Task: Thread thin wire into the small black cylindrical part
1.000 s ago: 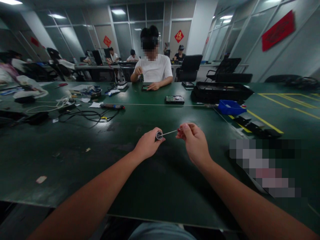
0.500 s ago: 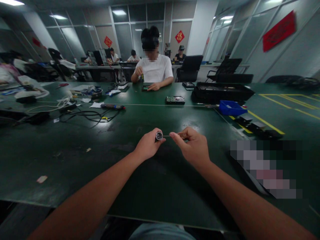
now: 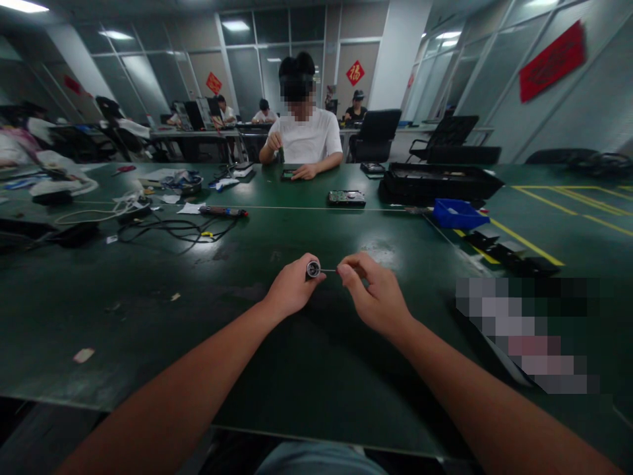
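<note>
My left hand (image 3: 291, 285) is closed around a small dark cylinder with a silver rim (image 3: 313, 269), its round open end facing me. A thin metal shaft runs from beside that rim to my right hand (image 3: 373, 290). It belongs to what looks like a screwdriver (image 3: 329, 270), pinched between my right thumb and fingers. Most of its handle is hidden by those fingers; a bit of red shows at the fingertips. Whether the tip touches the cylinder is not clear. Both hands are above the green tabletop (image 3: 306, 369).
Across the table a person in a white shirt (image 3: 309, 135) works on a small board. A hard drive (image 3: 346, 197), a black tray (image 3: 435, 183) and a blue bin (image 3: 457, 214) stand at the back. Black cables (image 3: 173, 231) lie at left. A blurred-out flat object (image 3: 524, 336) lies right.
My right fingers have turned and curled around the screwdriver, so its handle shows less. The left hand with the cylinder has barely moved.
</note>
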`<state>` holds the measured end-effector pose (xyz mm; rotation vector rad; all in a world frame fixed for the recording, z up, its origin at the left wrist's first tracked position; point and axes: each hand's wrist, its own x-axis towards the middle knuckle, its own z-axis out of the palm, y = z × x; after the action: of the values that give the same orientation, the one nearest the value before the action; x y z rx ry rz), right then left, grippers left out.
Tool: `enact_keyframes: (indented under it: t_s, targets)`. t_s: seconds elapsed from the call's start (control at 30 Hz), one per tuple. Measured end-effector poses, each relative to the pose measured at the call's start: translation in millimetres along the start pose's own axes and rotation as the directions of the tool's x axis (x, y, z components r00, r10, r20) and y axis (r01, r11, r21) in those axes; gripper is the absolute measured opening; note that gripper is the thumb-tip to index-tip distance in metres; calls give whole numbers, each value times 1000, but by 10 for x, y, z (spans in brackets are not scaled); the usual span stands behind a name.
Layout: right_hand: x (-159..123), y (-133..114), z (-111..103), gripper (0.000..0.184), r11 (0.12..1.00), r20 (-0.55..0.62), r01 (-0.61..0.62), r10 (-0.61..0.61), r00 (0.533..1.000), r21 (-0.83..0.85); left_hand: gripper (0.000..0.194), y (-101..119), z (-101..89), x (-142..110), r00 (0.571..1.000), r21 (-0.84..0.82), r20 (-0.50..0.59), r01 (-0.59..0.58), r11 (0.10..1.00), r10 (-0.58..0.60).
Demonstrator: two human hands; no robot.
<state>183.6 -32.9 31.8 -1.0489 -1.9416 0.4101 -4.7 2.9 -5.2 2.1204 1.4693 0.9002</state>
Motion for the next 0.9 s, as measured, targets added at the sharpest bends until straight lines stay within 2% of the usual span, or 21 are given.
enact_keyframes:
  t_s: [0.07, 0.17, 0.3, 0.4, 0.43, 0.5, 0.6, 0.7, 0.9]
  targets:
    - [-2, 9, 17, 15, 997, -46, -63, 65, 997, 39, 14, 0, 6, 1, 1000, -7, 2, -4, 1000, 4]
    - [19, 55, 65, 19, 946, -93, -154, 187, 978, 284, 14, 4, 11, 4, 1000, -12, -22, 4, 1000, -5]
    - [86, 170, 120, 22, 791, -132, -235, 368, 921, 564, 13, 27, -10, 15, 998, 34, 11, -66, 997, 66]
    - [130, 261, 128, 24, 628, -76, -318, 518, 852, 710, 13, 44, -28, 24, 995, 85, 33, -96, 992, 93]
    - [137, 283, 126, 23, 602, -67, -327, 538, 840, 728, 13, 46, -30, 26, 996, 92, 32, -81, 992, 78]
    - [137, 302, 123, 23, 636, -110, -304, 525, 844, 709, 15, 45, -29, 26, 999, 92, 35, -44, 995, 41]
    - [109, 264, 120, 23, 767, -193, -244, 430, 882, 594, 15, 41, -20, 18, 999, 61, 40, -23, 998, 20]
    - [78, 180, 115, 23, 858, -199, -222, 344, 918, 463, 15, 43, -10, 7, 999, 33, 35, -16, 999, 15]
    - [46, 86, 96, 21, 934, -190, -189, 253, 949, 303, 16, 32, 2, 7, 1000, 14, 20, -6, 1000, 5]
